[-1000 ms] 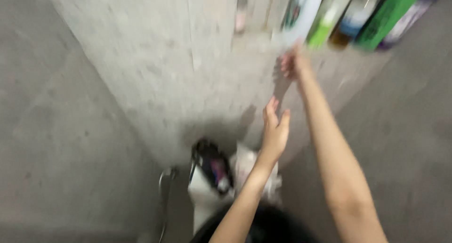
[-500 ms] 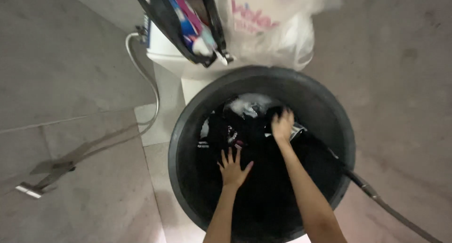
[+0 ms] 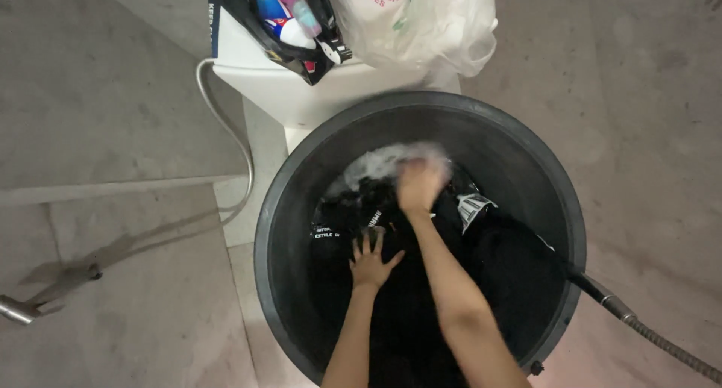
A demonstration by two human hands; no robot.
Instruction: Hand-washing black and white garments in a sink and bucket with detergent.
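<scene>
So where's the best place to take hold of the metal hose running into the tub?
Probably at the rigid end piece just outside the black tub rim, lower right. Come from above and the right: it lies bare over the floor there, while its far end is buried under the dark wet clothes beside the right hand.

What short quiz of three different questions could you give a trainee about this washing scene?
1. True or false: the left hand lies flat with spread fingers on the dark wet clothes.
2. What holds the clothes? A) a white square box B) a large round black plastic tub C) a metal sink
3. Fill in: the right hand, blurred, is beside white ____ on the water.

Key: 1 true; 2 B; 3 foam. The right hand's grip cannot be told through the blur.
</scene>
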